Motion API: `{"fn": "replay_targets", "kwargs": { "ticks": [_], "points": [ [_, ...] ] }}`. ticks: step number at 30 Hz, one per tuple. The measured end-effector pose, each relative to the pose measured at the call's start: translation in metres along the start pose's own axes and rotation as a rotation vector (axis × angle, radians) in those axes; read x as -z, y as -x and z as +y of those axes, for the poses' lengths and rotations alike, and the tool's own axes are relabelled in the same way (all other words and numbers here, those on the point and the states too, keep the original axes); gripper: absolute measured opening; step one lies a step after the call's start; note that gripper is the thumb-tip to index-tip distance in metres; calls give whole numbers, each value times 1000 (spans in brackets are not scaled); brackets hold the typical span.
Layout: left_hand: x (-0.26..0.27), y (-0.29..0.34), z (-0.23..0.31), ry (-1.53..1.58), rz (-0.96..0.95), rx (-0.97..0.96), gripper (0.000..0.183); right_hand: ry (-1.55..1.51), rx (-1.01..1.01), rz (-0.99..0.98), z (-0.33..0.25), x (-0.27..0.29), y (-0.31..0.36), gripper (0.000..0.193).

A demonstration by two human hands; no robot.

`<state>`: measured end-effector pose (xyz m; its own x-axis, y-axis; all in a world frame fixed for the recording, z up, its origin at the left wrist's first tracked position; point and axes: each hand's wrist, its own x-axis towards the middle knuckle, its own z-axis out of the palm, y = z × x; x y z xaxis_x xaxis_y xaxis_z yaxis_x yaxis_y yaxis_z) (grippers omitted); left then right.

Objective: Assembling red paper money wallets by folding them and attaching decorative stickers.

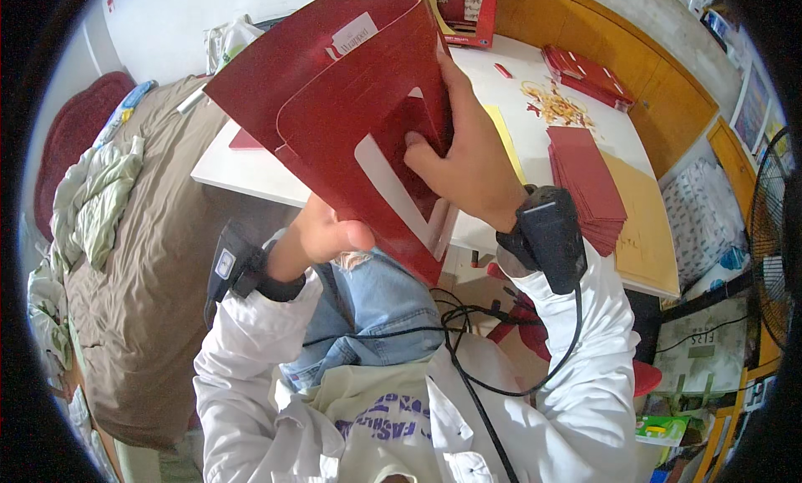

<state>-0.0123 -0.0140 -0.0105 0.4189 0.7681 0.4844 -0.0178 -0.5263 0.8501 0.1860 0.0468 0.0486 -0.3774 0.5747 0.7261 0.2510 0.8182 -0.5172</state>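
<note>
"Holding what, exactly, that right hand (480,161)?"

"A red box (351,107), tilted in mid-air above the lap, partly over the near edge of the white bench (251,172). The thumb presses on its front panel, by the white border, and the fingers wrap the right edge."

"And the left hand (313,231)?"

"It's at the box's lower left edge, thumb standing clear in front. Its other fingers are hidden behind the cardboard, so I can't tell whether they grip or only support it."

"What lies about?"

"To the right on the bench, a fanned stack of dark red sheets (585,178) partly covers a tan sheet (643,224). Beyond them sit a loose pile of yellow and red scraps (555,105) and some flat red packs (589,75). Off to the left is a bed (159,249) with a brown cover."
</note>
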Motion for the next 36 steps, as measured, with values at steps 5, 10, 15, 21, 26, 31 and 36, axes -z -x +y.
{"fn": "replay_targets", "kwargs": {
  "ticks": [5,10,15,21,26,31,36],
  "points": [
    [-8,-2,15,117,55,108,73,57,43,-110,-1,6,6,92],
    [-7,1,13,57,39,174,75,60,74,-86,2,5,5,94],
    [-11,-1,10,146,90,103,76,-10,-38,-63,5,4,5,91],
    [-14,-2,12,39,32,70,70,38,-17,2,5,-4,6,79],
    [-18,-4,17,47,-22,121,63,113,201,218,16,-14,4,75],
    [-19,-7,22,29,-59,52,58,141,178,242,12,-19,4,75],
    [-22,-6,22,-2,-66,64,56,156,205,280,16,-21,6,75]
  ]
}}
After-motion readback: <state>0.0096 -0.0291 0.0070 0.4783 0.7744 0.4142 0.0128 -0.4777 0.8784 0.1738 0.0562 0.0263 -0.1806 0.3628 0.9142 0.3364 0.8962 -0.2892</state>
